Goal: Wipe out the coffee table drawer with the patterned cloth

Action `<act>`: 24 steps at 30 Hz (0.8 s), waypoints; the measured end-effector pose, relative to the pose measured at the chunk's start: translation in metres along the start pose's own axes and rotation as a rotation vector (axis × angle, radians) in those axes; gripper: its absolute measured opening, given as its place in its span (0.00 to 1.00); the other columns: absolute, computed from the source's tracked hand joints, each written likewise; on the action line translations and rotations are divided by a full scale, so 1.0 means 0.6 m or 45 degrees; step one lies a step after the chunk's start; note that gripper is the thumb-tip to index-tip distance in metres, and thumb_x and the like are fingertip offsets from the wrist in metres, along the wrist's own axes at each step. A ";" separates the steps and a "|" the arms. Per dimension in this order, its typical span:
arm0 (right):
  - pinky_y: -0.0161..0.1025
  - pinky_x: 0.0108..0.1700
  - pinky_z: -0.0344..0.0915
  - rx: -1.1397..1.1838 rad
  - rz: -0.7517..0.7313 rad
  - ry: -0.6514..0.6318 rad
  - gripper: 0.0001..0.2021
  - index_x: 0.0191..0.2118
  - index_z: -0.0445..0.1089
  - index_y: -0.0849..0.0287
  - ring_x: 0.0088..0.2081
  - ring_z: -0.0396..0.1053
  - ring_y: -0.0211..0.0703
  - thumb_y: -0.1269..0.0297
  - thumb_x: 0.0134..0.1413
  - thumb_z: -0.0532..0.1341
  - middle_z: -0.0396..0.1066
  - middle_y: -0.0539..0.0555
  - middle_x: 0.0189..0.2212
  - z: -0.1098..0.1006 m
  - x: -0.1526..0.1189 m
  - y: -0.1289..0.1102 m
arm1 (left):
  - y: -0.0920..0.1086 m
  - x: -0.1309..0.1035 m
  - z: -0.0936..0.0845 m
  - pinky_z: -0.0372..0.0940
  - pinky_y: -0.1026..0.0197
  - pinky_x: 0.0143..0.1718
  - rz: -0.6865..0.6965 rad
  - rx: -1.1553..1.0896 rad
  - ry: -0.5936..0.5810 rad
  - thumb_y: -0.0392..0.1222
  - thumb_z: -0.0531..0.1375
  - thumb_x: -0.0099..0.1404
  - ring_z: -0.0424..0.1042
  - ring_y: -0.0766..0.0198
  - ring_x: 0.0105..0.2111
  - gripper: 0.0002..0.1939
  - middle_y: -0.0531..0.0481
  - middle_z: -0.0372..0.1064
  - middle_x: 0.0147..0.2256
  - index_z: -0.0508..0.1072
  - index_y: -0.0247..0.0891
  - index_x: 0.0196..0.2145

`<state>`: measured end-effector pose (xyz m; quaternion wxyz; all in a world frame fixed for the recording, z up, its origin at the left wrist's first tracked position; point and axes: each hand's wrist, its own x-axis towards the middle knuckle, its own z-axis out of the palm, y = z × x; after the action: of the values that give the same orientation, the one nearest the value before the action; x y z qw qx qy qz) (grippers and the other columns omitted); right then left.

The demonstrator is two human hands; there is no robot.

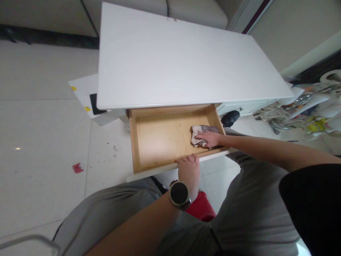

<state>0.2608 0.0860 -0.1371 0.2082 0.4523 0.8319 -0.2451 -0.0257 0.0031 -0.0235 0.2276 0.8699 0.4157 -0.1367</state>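
A wooden drawer [160,142] is pulled out from under a white tabletop [181,64]. My left hand [189,172], with a round watch [179,193] at the wrist, has its fingers hooked over the drawer's front edge. Inside the drawer, at its right end, my right hand [211,138] presses on a bunched, patterned cloth [198,129] and grips it. The cloth lies on the drawer's bottom, and part of it is hidden under the fingers.
A red stool [201,208] shows between my legs. Cables and household items [306,110] are heaped at the right. White boards [86,92] lean out at the table's left, and a red scrap [77,168] lies on the tiles. A sofa [197,12] stands behind.
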 end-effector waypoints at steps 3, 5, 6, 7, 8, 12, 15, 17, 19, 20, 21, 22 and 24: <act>0.48 0.51 0.67 0.080 -0.047 -0.035 0.28 0.60 0.70 0.55 0.47 0.75 0.55 0.64 0.51 0.64 0.75 0.60 0.50 0.004 -0.008 -0.004 | -0.001 0.000 0.002 0.71 0.49 0.44 0.008 0.008 0.013 0.29 0.48 0.76 0.78 0.49 0.47 0.23 0.33 0.76 0.47 0.68 0.30 0.64; 0.48 0.51 0.67 0.112 -0.044 -0.057 0.27 0.58 0.70 0.53 0.47 0.74 0.55 0.66 0.49 0.64 0.76 0.58 0.49 0.005 -0.007 -0.004 | -0.002 0.000 0.005 0.71 0.50 0.44 0.010 0.017 0.018 0.30 0.48 0.76 0.78 0.50 0.47 0.23 0.33 0.75 0.47 0.68 0.31 0.64; 0.48 0.51 0.67 0.117 -0.045 -0.062 0.28 0.58 0.70 0.53 0.47 0.74 0.55 0.67 0.48 0.64 0.76 0.58 0.49 0.004 -0.005 -0.003 | -0.002 0.000 0.006 0.70 0.50 0.44 0.011 0.021 0.019 0.30 0.48 0.76 0.77 0.50 0.46 0.23 0.33 0.75 0.47 0.67 0.31 0.64; 0.48 0.51 0.67 0.113 -0.054 -0.065 0.29 0.58 0.71 0.53 0.48 0.74 0.55 0.67 0.46 0.65 0.75 0.58 0.50 0.003 -0.001 -0.002 | -0.002 0.001 0.008 0.70 0.50 0.44 0.011 0.023 0.021 0.30 0.48 0.76 0.77 0.50 0.46 0.23 0.33 0.74 0.46 0.67 0.31 0.64; 0.48 0.51 0.67 0.102 -0.064 -0.067 0.30 0.58 0.71 0.54 0.49 0.74 0.55 0.68 0.45 0.65 0.75 0.59 0.51 0.002 0.004 -0.001 | -0.003 0.001 0.009 0.70 0.50 0.43 0.011 0.025 0.023 0.30 0.47 0.76 0.77 0.49 0.46 0.23 0.33 0.74 0.46 0.67 0.30 0.64; 0.47 0.49 0.66 0.012 -0.072 -0.038 0.31 0.59 0.70 0.53 0.48 0.75 0.55 0.66 0.44 0.67 0.73 0.60 0.54 -0.005 0.029 0.000 | -0.006 0.002 0.013 0.70 0.51 0.42 0.022 0.028 0.045 0.29 0.47 0.75 0.76 0.49 0.45 0.23 0.33 0.74 0.45 0.67 0.30 0.64; 0.47 0.47 0.66 -0.103 -0.087 -0.045 0.31 0.61 0.69 0.53 0.46 0.76 0.56 0.63 0.48 0.67 0.72 0.61 0.56 -0.016 0.053 -0.006 | -0.008 0.001 0.013 0.70 0.52 0.41 0.038 0.024 0.059 0.29 0.48 0.75 0.76 0.51 0.45 0.22 0.34 0.74 0.45 0.67 0.30 0.63; 0.47 0.47 0.66 -0.151 -0.074 -0.048 0.30 0.62 0.68 0.54 0.46 0.76 0.57 0.62 0.50 0.66 0.73 0.62 0.55 -0.027 0.069 -0.014 | -0.009 0.001 0.012 0.70 0.52 0.42 0.044 0.030 0.048 0.30 0.48 0.75 0.76 0.51 0.45 0.22 0.35 0.74 0.46 0.67 0.30 0.63; 0.46 0.47 0.66 -0.142 -0.031 -0.011 0.29 0.61 0.67 0.55 0.46 0.75 0.57 0.62 0.52 0.65 0.73 0.62 0.54 -0.037 0.085 -0.024 | -0.009 0.002 0.010 0.70 0.52 0.42 0.037 0.041 0.028 0.29 0.47 0.76 0.76 0.51 0.46 0.23 0.35 0.74 0.46 0.67 0.30 0.64; 0.46 0.47 0.66 -0.123 -0.010 0.017 0.29 0.61 0.67 0.55 0.47 0.75 0.57 0.62 0.52 0.65 0.74 0.62 0.53 -0.041 0.092 -0.030 | -0.009 0.002 0.009 0.70 0.52 0.42 0.032 0.045 0.020 0.29 0.47 0.76 0.76 0.51 0.46 0.23 0.35 0.74 0.46 0.67 0.31 0.64; 0.46 0.47 0.66 -0.099 0.006 0.047 0.28 0.61 0.67 0.55 0.47 0.75 0.57 0.62 0.52 0.65 0.74 0.62 0.53 -0.043 0.099 -0.036 | -0.008 0.003 0.009 0.70 0.52 0.42 0.028 0.046 0.017 0.29 0.46 0.76 0.76 0.51 0.46 0.23 0.35 0.74 0.46 0.67 0.31 0.64; 0.45 0.47 0.66 -0.074 0.020 0.076 0.28 0.60 0.67 0.55 0.47 0.75 0.57 0.62 0.52 0.66 0.74 0.62 0.53 -0.045 0.105 -0.042 | -0.008 0.003 0.009 0.70 0.52 0.42 0.027 0.046 0.018 0.29 0.46 0.76 0.76 0.51 0.46 0.23 0.35 0.74 0.46 0.67 0.31 0.64; 0.44 0.47 0.66 -0.018 0.057 0.132 0.26 0.58 0.67 0.55 0.48 0.75 0.57 0.63 0.51 0.66 0.75 0.61 0.51 -0.045 0.119 -0.055 | -0.007 0.004 0.011 0.70 0.51 0.42 0.026 0.045 0.029 0.29 0.46 0.76 0.76 0.50 0.45 0.23 0.35 0.74 0.46 0.67 0.31 0.63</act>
<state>0.1932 0.1330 -0.1487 0.1735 0.4812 0.8330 -0.2109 -0.0276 0.0037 -0.0311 0.2087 0.8795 0.4068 -0.1319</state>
